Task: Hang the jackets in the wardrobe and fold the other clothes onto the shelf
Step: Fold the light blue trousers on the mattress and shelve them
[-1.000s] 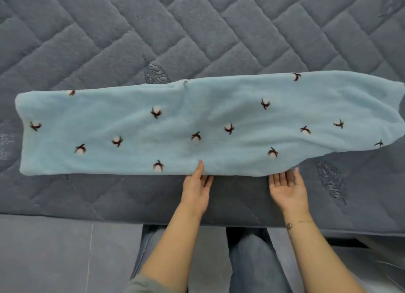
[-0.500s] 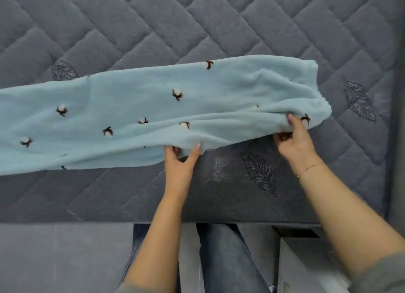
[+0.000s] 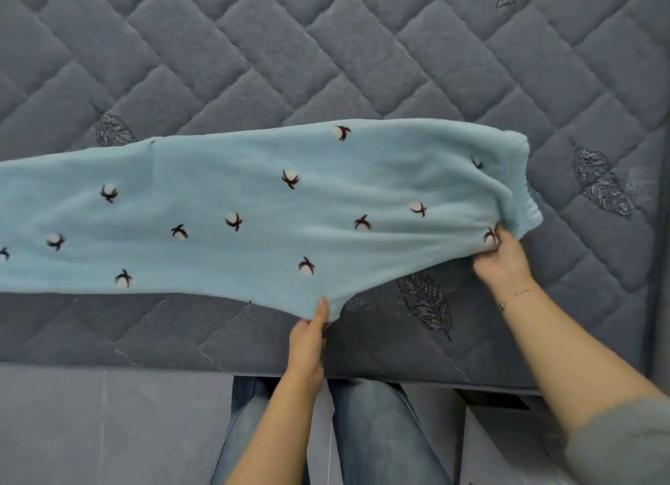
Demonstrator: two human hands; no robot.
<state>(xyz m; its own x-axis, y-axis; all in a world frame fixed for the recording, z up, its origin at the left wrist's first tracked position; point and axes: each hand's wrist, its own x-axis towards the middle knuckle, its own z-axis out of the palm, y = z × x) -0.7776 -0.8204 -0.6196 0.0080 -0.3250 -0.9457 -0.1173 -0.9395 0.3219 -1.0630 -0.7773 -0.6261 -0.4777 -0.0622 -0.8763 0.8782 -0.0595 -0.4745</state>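
Observation:
A long light-blue fleece garment with small brown-and-white cotton-flower marks lies folded lengthwise across the grey quilted bed. Its left end runs out of view. My left hand pinches the garment's near edge at a pointed corner near the middle. My right hand grips the gathered elastic end at the right and holds it slightly off the bed.
The bed's front edge runs across the lower part of the view, with grey floor below it. My legs in blue jeans stand against the edge. A pale box-like object sits at the lower right.
Both hands went from resting flat at the near edge to gripping the garment. The view shifted toward the garment's right end, and that end is now pulled up and bunched.

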